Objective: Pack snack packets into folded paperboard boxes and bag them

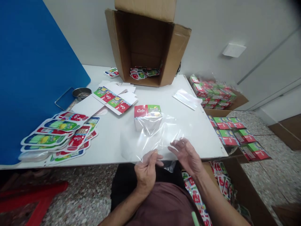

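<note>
A clear plastic bag (pixel 155 138) spreads over the white table (pixel 188 131) in front of me, and its near edge reaches my hands. My left hand (pixel 147 171) pinches that edge between fingers and thumb. My right hand (pixel 187 157) is close beside it, fingers apart, touching the film lightly or just behind it. A small white carton printed Cola and Sprite (pixel 148 117) stands just beyond the bag, its lower part seeming to sit under or inside the film.
Printed Cola and Sprite cardboard blanks (pixel 113 99) and die-cut cards (pixel 61 135) lie on the table's left. An open cardboard box (pixel 145 47) stands at the back. Wrapped packs fill a box (pixel 211 94) at right; a blue board (pixel 35 62) stands at left.
</note>
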